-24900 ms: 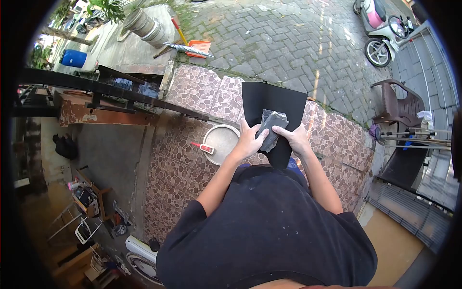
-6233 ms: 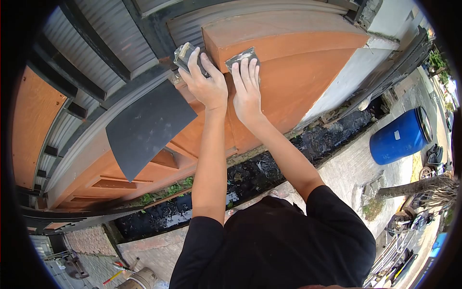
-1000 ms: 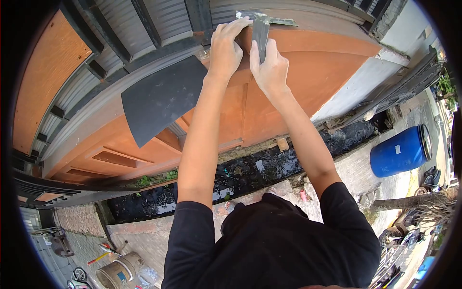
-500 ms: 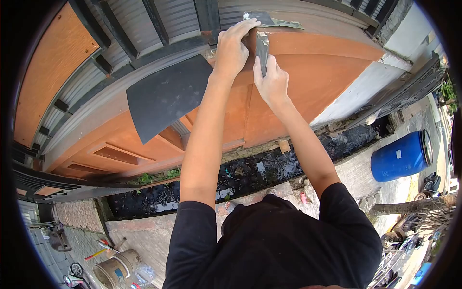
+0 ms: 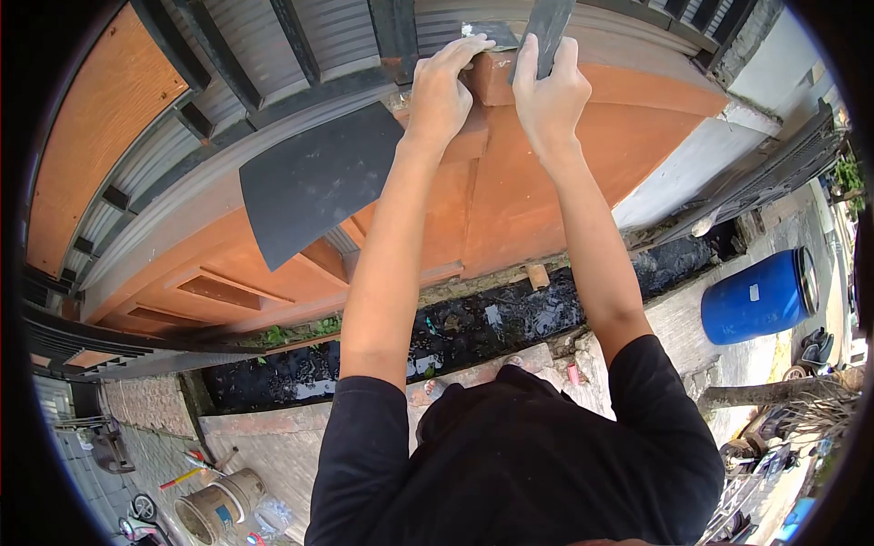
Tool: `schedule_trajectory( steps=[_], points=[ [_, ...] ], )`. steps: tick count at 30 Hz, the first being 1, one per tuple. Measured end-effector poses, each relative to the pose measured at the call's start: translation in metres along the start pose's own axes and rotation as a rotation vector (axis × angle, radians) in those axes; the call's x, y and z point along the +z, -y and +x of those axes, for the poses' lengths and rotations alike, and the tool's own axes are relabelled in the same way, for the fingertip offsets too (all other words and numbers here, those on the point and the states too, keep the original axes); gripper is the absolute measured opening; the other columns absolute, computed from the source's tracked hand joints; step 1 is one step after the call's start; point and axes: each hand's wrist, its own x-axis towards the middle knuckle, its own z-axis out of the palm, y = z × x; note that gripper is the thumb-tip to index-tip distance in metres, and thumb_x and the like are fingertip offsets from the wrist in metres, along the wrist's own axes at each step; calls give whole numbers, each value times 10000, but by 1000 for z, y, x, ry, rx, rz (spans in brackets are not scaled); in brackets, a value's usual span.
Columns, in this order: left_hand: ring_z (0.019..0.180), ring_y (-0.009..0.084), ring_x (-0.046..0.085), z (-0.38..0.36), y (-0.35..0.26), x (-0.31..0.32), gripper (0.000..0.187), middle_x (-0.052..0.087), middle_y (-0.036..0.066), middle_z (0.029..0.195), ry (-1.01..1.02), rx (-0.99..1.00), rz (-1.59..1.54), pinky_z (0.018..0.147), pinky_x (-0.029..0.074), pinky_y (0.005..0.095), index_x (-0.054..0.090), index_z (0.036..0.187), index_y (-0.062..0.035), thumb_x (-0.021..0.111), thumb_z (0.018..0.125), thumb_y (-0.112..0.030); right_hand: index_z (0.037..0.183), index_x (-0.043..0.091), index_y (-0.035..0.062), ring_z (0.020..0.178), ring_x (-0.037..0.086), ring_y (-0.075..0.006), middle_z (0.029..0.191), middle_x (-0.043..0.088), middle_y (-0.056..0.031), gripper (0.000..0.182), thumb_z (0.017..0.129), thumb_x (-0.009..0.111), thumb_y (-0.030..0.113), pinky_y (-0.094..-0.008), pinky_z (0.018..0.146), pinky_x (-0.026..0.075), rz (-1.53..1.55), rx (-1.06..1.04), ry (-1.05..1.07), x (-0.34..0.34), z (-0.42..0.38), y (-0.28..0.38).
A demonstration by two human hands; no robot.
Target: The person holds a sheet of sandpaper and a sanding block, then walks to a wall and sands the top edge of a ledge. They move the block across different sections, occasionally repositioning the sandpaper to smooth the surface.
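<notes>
My left hand (image 5: 437, 105) rests at the corner of the orange wall top (image 5: 637, 91), its fingers stretched forward. Its fingertips touch or lie beside a dark flat piece with a white smear (image 5: 492, 35). My right hand (image 5: 551, 105) grips a dark grey strip (image 5: 551, 36), which looks like folded sandpaper and points away from me over the wall's upper edge. Part of the strip is hidden by the fingers. To the left of my left forearm, a black rectangular sheet (image 5: 319, 182) hangs against the wall; it could be sandpaper too.
Black fence bars (image 5: 296, 45) with corrugated sheeting rise behind the wall. Below runs a gutter of dark water (image 5: 455, 332). On the pavement stand a blue barrel (image 5: 751, 296) at right and a dirty bucket (image 5: 205, 514) at lower left.
My right hand has moved right and farther up, and the strip in it now reaches across the wall's edge. My left hand stays nearly in place.
</notes>
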Motion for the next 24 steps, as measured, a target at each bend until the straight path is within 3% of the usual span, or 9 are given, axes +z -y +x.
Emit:
schedule_trajectory(
  steps=[2, 4, 6, 8, 10, 14, 17, 20, 24],
  points=[
    [1236, 297, 676, 2, 1, 0, 616, 727, 82, 1359, 32, -46, -12, 985, 488, 422, 727, 1283, -128, 531, 789, 185, 906, 582, 30, 484, 643, -303, 664, 664, -136, 219, 974, 756, 143, -392, 442, 492, -41, -43, 30, -2, -39, -1],
    [1052, 364, 733, 0, 5, 4, 676, 719, 177, 1333, -64, 104, 27, 964, 588, 386, 711, 1275, -39, 452, 720, 248, 875, 537, 38, 481, 638, -323, 656, 661, -141, 250, 988, 740, 129, -392, 431, 475, -54, -141, 208, -6, -95, -9],
    [1054, 362, 732, 3, 7, 2, 674, 719, 175, 1334, -75, 118, 41, 965, 586, 385, 712, 1274, -42, 454, 721, 246, 874, 539, 36, 475, 631, -326, 644, 652, -137, 243, 988, 737, 121, -390, 433, 476, -38, -158, 228, -6, -67, -4],
    [1056, 361, 732, 0, 3, 6, 672, 719, 172, 1335, -74, 114, 33, 965, 585, 384, 713, 1273, -44, 457, 723, 243, 868, 557, 34, 470, 630, -307, 635, 640, -130, 238, 976, 747, 126, -387, 445, 490, -3, 0, 56, -4, -20, 2],
    [1130, 372, 719, -2, -4, 1, 676, 716, 175, 1339, -16, -4, 31, 988, 586, 395, 718, 1276, -47, 459, 725, 248, 880, 573, 28, 473, 633, -296, 632, 634, -127, 226, 971, 754, 128, -382, 451, 496, 47, 70, 47, -6, -26, 6],
    [1024, 349, 734, 1, 4, 6, 670, 720, 171, 1340, -84, 109, 27, 966, 586, 387, 713, 1283, -50, 473, 733, 245, 896, 581, 32, 490, 644, -296, 650, 651, -133, 205, 977, 747, 121, -391, 453, 492, -25, -120, 192, -8, -80, -7],
    [1069, 363, 733, -5, -8, 3, 668, 717, 176, 1343, -21, 16, 20, 985, 586, 392, 714, 1281, -43, 475, 731, 253, 899, 575, 40, 505, 654, -318, 670, 662, -142, 196, 983, 735, 114, -413, 464, 504, -19, -11, 60, -10, -19, -5],
    [1110, 371, 729, -5, -9, 2, 680, 715, 176, 1347, -9, -22, 19, 1006, 584, 395, 713, 1282, -42, 470, 724, 262, 916, 585, 34, 508, 657, -323, 672, 665, -141, 192, 982, 741, 126, -414, 466, 509, 14, 41, 32, -10, -31, -2],
    [1074, 358, 732, -1, -4, 3, 692, 707, 175, 1362, -56, 68, 69, 995, 580, 392, 709, 1288, -46, 460, 720, 263, 953, 611, 14, 515, 666, -314, 688, 680, -145, 198, 972, 759, 144, -400, 466, 509, -70, -161, 226, -17, -78, -27]
  ],
)
